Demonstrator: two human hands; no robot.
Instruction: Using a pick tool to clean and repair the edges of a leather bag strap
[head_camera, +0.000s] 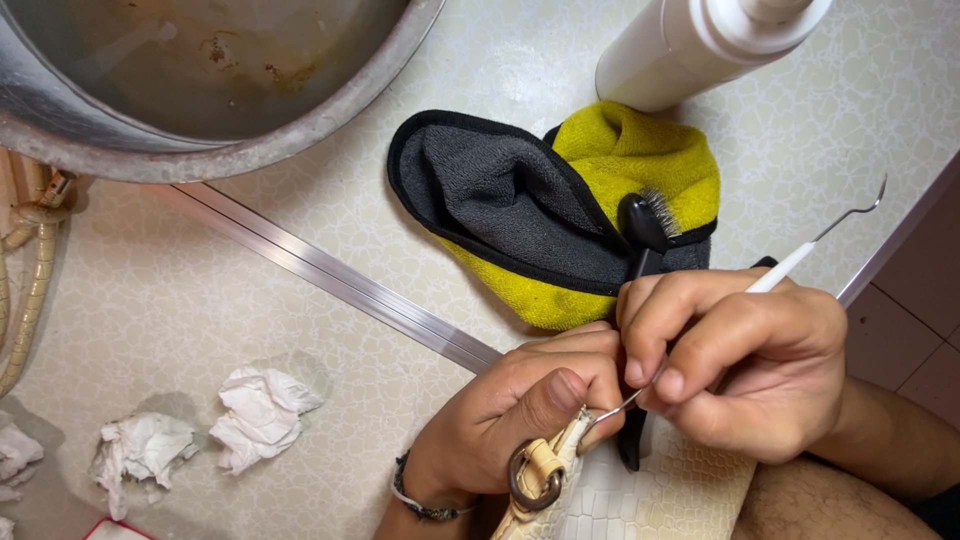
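1. Low in my view, at the near edge of the tabletop (200, 300), my left hand (520, 420) is pinched shut on the corner of a cream handbag (660, 495) with a scale-patterned skin, thumb pressed just above its metal ring (535, 478).
2. My right hand (740, 360) is closed pen-style around a thin pick tool (790, 262); one hooked wire end sticks up past my knuckles, the other wire end meets the bag's edge right beside my left thumb.
3. I judge the bag soft and floppy, its skin slick, so holding it near the stiffer strap tab and ring looks firmest. The pick seems light and springy, and its point could scratch the skin.
4. A black-handled small brush (645, 225) lies under my right hand, its bristles resting on a yellow and grey cloth (560, 210) just beyond my knuckles.
5. Farther off stand a white bottle (700, 40) and a large metal basin (220, 110); crumpled tissues (200, 430) lie well to the left, past a metal strip (330, 275).
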